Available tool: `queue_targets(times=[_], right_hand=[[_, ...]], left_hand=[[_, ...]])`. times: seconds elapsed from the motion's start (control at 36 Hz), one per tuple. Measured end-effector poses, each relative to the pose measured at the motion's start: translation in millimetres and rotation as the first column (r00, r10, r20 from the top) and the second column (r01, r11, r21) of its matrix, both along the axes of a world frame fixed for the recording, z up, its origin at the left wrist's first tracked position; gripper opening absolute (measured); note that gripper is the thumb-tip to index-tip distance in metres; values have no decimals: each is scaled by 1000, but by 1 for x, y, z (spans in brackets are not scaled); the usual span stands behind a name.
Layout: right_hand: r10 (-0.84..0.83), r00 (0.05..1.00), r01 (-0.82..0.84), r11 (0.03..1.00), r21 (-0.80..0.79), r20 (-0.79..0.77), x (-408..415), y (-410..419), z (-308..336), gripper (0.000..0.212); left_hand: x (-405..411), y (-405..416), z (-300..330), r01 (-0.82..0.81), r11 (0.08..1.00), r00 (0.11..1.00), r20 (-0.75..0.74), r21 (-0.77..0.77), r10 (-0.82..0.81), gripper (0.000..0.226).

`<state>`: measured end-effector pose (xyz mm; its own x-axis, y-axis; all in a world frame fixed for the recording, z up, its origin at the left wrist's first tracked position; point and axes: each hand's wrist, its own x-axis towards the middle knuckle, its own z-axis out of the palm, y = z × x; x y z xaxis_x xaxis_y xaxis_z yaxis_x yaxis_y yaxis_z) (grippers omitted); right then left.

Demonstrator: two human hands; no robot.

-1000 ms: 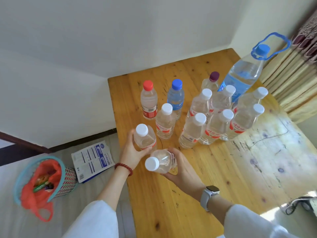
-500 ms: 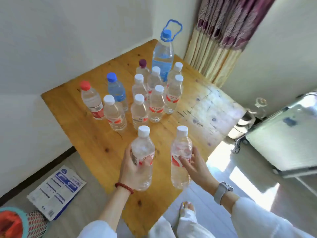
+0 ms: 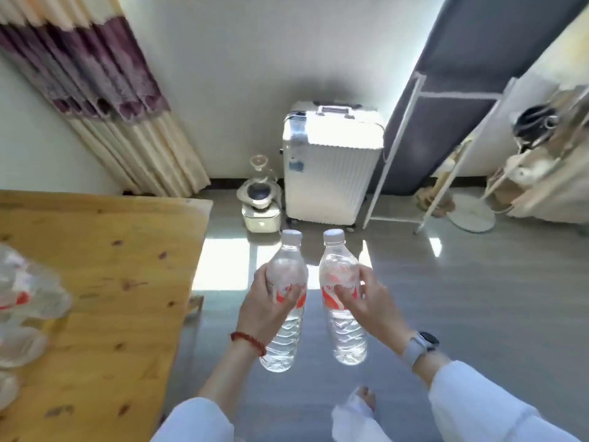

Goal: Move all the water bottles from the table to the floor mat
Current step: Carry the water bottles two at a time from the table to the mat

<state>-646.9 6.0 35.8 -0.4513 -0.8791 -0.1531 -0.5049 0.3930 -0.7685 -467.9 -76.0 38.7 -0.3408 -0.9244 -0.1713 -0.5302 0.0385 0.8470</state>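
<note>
Bottles are held off the table, over open grey floor [image 3: 478,298]: left bottle [image 3: 283,314] gripped by the left hand [image 3: 267,311], right bottle [image 3: 342,301] by the right hand [image 3: 366,301], fingers wrapped around the red labels. Both are upright, caps away from the camera, long axes near parallel, just apart. Table [image 3: 105,282] edge is beside the left hand; blurred bottles on table [image 3: 22,291] are seen at far left. Suitcase [image 3: 331,167] is well ahead.

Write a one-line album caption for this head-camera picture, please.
Left hand and right hand each carry an upright water bottle over the floor, beside the wooden table.
</note>
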Motion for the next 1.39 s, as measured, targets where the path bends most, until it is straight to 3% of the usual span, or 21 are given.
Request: queue_targets(times=[0.19, 0.28, 0.44, 0.5, 0.56, 0.69, 0.86, 1.14, 1.39], right_hand=[[-224, 972, 228, 972, 58, -72, -185, 72, 7, 82], [-343, 935, 350, 934, 75, -89, -249, 97, 12, 73], [-601, 796, 605, 793, 67, -70, -363, 143, 5, 61], [-663, 747, 665, 745, 59, -47, -401, 156, 0, 65], [-704, 709, 705, 707, 53, -42, -441, 167, -5, 65], [-787, 616, 787, 615, 54, -20, -550, 187, -7, 43], [-887, 461, 886, 461, 44, 18, -675, 222, 7, 49], [-991, 110, 992, 115, 51, 81, -824, 364, -1, 51], [-991, -89, 994, -82, 70, 96, -970, 558, 2, 48]], left_hand=[[-208, 19, 11, 268, 963, 963, 0, -11, -268, 77], [-288, 26, 12, 361, 933, 933, -15, -6, -361, 63], [-441, 37, 10, 569, 822, 822, -28, -10, -569, 62], [-493, 42, 6, 608, 794, 793, -51, 3, -607, 63], [-545, 47, 2, 644, 765, 764, -27, -27, -644, 57], [-680, 56, -7, 729, 683, 683, -13, -45, -730, 52], [-844, 88, -4, 830, 558, 558, 15, -24, -830, 51], [-1074, 243, -3, 968, 249, 250, 32, -33, -968, 42], [-1262, 440, -2, 995, 96, 96, 39, 3, -995, 35]])
